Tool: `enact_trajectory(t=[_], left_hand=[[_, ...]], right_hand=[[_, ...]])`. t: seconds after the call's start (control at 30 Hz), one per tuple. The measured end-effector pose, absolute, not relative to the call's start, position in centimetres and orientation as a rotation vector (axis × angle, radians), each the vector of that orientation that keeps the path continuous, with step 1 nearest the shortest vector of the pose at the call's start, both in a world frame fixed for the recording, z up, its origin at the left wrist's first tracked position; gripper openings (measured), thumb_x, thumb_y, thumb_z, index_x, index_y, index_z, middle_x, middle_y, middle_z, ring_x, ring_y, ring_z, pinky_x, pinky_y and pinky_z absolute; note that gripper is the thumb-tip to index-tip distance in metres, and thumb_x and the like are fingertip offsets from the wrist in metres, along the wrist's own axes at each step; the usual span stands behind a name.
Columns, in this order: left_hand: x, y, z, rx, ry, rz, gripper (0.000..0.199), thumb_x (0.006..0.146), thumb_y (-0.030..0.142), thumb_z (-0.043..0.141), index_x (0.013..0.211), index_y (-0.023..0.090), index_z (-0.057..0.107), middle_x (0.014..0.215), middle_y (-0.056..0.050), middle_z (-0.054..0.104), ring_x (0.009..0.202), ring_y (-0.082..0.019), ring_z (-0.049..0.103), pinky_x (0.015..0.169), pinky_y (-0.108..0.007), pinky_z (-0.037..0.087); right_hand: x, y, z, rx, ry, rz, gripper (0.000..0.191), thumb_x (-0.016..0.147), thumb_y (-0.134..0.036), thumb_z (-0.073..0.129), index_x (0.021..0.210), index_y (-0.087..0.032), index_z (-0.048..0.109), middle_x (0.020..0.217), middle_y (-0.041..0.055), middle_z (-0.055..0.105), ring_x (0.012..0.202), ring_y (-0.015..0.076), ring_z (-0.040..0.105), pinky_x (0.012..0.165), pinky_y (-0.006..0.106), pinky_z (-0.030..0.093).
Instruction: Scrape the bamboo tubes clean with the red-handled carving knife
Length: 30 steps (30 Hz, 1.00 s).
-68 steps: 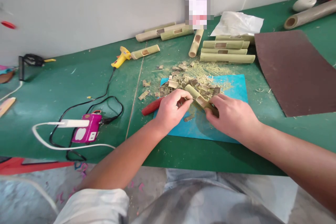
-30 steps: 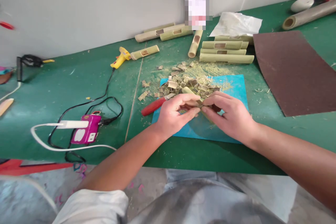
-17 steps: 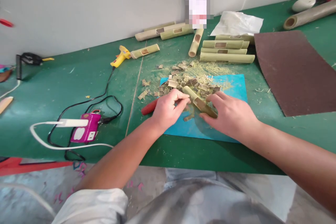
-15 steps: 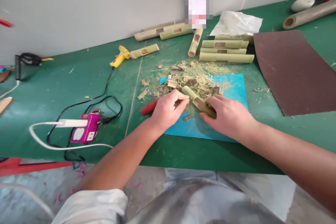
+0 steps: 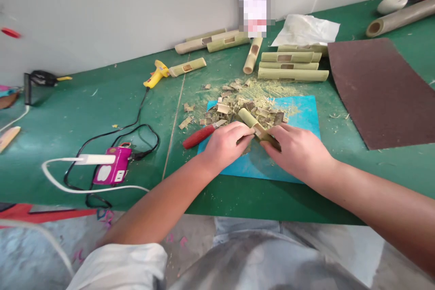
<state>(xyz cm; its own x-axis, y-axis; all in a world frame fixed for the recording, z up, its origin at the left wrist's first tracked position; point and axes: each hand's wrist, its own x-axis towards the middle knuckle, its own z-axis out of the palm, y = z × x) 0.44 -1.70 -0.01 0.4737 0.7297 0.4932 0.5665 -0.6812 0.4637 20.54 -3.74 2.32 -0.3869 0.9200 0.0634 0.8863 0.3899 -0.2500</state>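
A short bamboo tube (image 5: 249, 118) with a cut-out window lies slanted over the blue mat (image 5: 306, 120). My right hand (image 5: 297, 149) is closed round its near end, thumb and fingers on either side. Thumb and fingertips of my left hand (image 5: 226, 145) are pinched together at the window's edge; whatever is between them is too small or hidden to tell. Just left of that hand lies a knife (image 5: 200, 137) with a red handle and a short blade. A heap of bamboo chips (image 5: 234, 104) and shavings spreads beyond the tube.
Several cut bamboo tubes (image 5: 292, 74) lie at the back, some under white paper (image 5: 306, 29). A brown sheet (image 5: 380, 95) is on the right. Leftward are a yellow glue gun (image 5: 157, 74) and a purple power adapter (image 5: 112, 165) with cables. A thicker bamboo pole (image 5: 404, 20) rests far right.
My left hand has moved right, its fingertips now at the tube's window, uncovering the knife's blade. The tube has shifted slightly; my right hand keeps its grip.
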Motion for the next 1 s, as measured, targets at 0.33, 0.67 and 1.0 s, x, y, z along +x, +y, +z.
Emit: enact_trajectory(t=[0.33, 0.67, 1.0], left_hand=[[0.50, -1.80, 0.44, 2.586, 1.030, 0.909, 0.013, 0.093, 0.016, 0.055, 0.094, 0.012, 0.068, 0.088, -0.009, 0.071, 0.081, -0.015, 0.068, 0.075, -0.026, 0.056], [0.76, -2.19, 0.42, 2.535, 1.115, 0.944, 0.013, 0.093, 0.016, 0.055, 0.093, 0.014, 0.068, 0.089, -0.007, 0.072, 0.081, -0.014, 0.068, 0.076, -0.024, 0.055], [0.79, -2.27, 0.45, 2.533, 1.086, 0.881, 0.015, 0.094, 0.016, 0.053, 0.094, 0.014, 0.068, 0.091, -0.008, 0.072, 0.084, -0.015, 0.069, 0.077, -0.025, 0.056]], right_hand=[[20.45, -3.73, 2.34, -1.601, -2.459, 0.267, 0.022, 0.090, -0.031, 0.054, 0.083, -0.014, 0.064, 0.079, 0.0066, 0.065, 0.065, 0.0153, 0.056, 0.056, 0.028, 0.028], [20.49, -3.59, 1.97, -1.589, -2.446, 0.273, 0.022, 0.090, -0.032, 0.053, 0.083, -0.014, 0.064, 0.079, 0.0059, 0.066, 0.065, 0.0157, 0.056, 0.057, 0.029, 0.028], [20.38, -3.68, 2.24, -1.605, -2.478, 0.262, 0.024, 0.091, -0.032, 0.051, 0.085, -0.014, 0.065, 0.081, 0.0073, 0.066, 0.067, 0.0167, 0.058, 0.056, 0.029, 0.027]])
